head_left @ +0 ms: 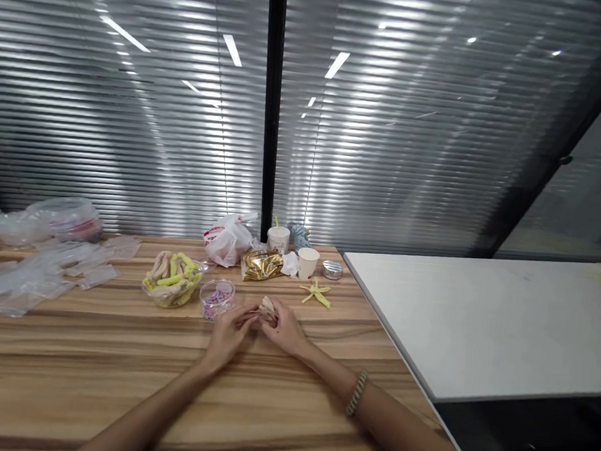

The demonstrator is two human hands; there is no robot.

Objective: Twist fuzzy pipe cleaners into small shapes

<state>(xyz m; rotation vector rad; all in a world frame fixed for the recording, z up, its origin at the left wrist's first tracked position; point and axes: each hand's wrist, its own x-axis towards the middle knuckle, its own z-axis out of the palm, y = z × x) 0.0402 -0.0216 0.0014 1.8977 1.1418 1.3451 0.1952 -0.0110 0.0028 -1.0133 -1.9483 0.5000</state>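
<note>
Both hands meet above the wooden table in the middle of the view. My left hand [231, 332] is closed, its fingertips pinching one side of a small beige, soft-looking piece [267, 307]. Around the other side of that piece curl the fingers of my right hand [285, 328]. Much of it is hidden by the fingers, so its exact kind does not show. Just left of the hands stands a clear round tub [217, 298] of small pink and purple bits. Farther left, a clear bowl [173, 281] holds yellow and beige soft strips. A yellow star-shaped piece [317, 293] lies beyond my right hand.
At the back are a white plastic bag [229, 242], a gold packet [262, 265], a paper cup [308, 263], a lidded cup [278, 240] and a silver tin [332, 270]. Clear plastic bags [38, 276] spread over the left side. A white table [491, 333] adjoins at right.
</note>
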